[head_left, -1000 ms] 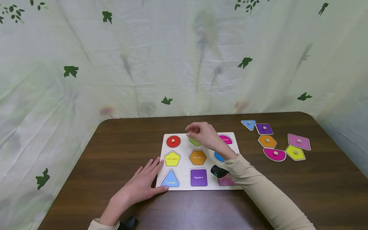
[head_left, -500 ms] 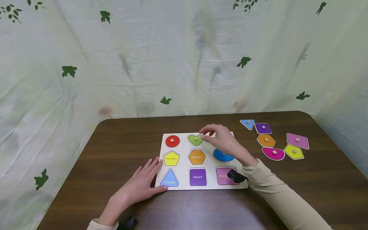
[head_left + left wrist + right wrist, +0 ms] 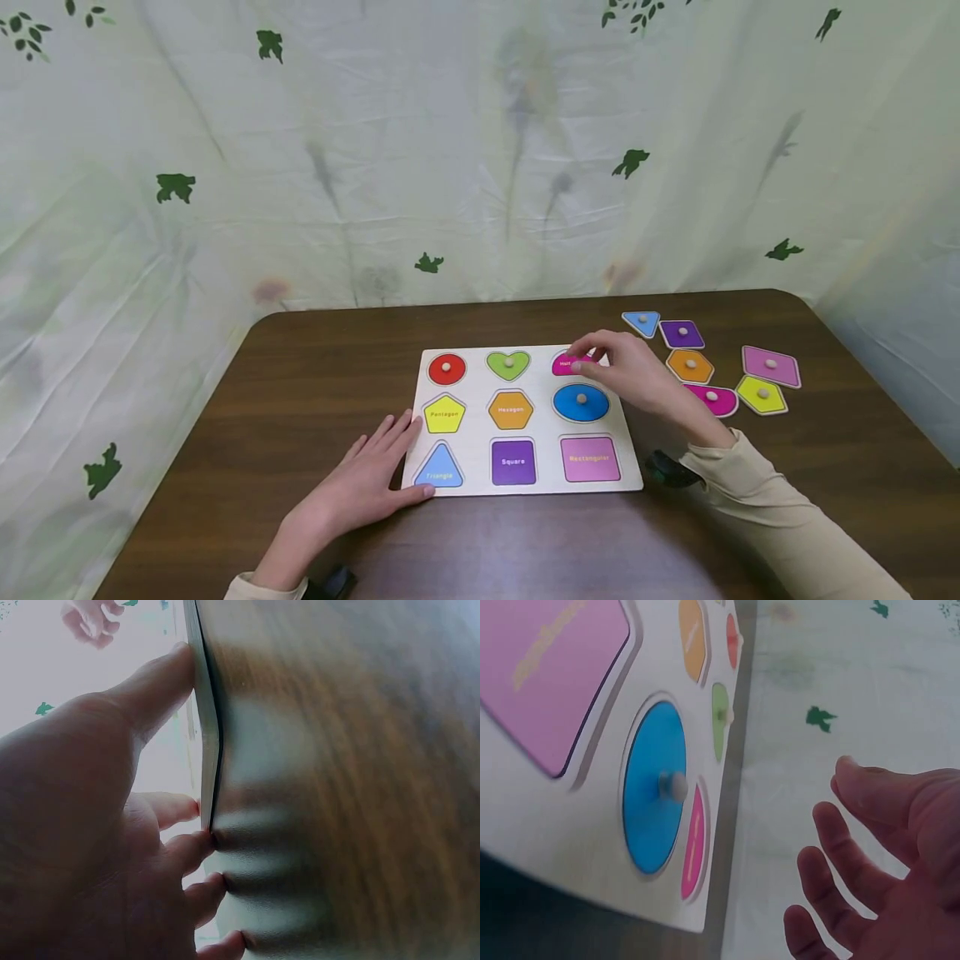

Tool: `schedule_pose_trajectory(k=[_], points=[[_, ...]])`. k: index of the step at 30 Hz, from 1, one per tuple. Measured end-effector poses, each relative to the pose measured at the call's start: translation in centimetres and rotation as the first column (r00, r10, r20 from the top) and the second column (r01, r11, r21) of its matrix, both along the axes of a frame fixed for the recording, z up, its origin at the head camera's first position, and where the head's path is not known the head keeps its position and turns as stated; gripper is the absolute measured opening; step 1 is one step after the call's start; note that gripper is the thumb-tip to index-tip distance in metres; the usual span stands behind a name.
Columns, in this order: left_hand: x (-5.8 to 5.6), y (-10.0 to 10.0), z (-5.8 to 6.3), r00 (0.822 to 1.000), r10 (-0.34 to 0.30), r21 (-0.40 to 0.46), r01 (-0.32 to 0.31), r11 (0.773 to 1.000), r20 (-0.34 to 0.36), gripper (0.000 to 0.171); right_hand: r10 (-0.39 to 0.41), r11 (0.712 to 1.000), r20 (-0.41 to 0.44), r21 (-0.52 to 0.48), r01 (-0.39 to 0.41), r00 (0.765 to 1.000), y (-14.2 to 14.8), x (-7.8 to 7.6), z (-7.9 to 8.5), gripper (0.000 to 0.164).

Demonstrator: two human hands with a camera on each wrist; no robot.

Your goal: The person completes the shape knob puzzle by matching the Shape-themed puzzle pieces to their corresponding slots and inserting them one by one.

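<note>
My left hand (image 3: 356, 487) lies flat at the left edge of a white shape puzzle board (image 3: 477, 462), its thumb at the near corner and fingertips along the side. Over the board's far right corner is my right hand (image 3: 645, 375); the right wrist view shows its fingers loosely bent and holding nothing. A red circle (image 3: 438, 372), a green heart (image 3: 498, 367) and a blue oval (image 3: 567, 406) with knobs sit in their slots. The magenta half-round slot (image 3: 560, 367) is partly behind my right fingers. Other slots show printed shapes, such as Hexagon (image 3: 512, 421) and Square (image 3: 513, 472).
Right of the board lie several loose knobbed pieces: a blue triangle (image 3: 636, 320), a purple square (image 3: 678, 342), an orange hexagon (image 3: 684, 375), a magenta half-round (image 3: 722, 407), a yellow pentagon (image 3: 757, 405) and a pink rectangle (image 3: 783, 373). Behind the table (image 3: 330, 367) hangs a curtain (image 3: 480, 167).
My right hand has moved right, away from the green heart, which now shows fully in its slot. The blue oval and Rectangular slot are uncovered too. My left hand stays at the board's edge.
</note>
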State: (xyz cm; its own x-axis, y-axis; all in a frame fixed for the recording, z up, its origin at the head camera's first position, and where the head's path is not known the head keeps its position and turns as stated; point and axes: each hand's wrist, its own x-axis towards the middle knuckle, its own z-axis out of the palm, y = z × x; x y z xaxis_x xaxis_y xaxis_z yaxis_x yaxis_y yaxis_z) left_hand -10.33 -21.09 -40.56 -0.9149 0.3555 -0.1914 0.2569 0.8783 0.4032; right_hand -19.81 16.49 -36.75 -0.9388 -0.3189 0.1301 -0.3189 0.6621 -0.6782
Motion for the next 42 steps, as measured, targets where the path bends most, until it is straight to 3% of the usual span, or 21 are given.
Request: schedule_pose_trajectory(k=[11,23,32,42], points=[[0.0,0.0,0.0,1.0,0.007,0.003,-0.007,1.0,0.008,0.096,0.052,0.999,0.063,-0.013,-0.051,0.997,4.5,0.7,-0.7,0.023],[0.2,0.0,0.4,1.0,-0.003,0.015,0.003,1.0,-0.005,0.096,0.066,0.992,0.053,0.107,-0.071,0.996,10.4,1.1,-0.3,0.02],[0.1,0.1,0.3,1.0,-0.007,0.013,0.007,1.0,-0.009,0.096,0.087,0.985,0.125,0.138,-0.104,0.988,14.8,1.2,-1.1,0.02],[0.0,0.1,0.3,1.0,0.0,0.008,0.0,1.0,-0.007,0.096,0.126,0.972,0.131,0.183,-0.149,0.983,17.6,0.9,-2.2,0.019]])
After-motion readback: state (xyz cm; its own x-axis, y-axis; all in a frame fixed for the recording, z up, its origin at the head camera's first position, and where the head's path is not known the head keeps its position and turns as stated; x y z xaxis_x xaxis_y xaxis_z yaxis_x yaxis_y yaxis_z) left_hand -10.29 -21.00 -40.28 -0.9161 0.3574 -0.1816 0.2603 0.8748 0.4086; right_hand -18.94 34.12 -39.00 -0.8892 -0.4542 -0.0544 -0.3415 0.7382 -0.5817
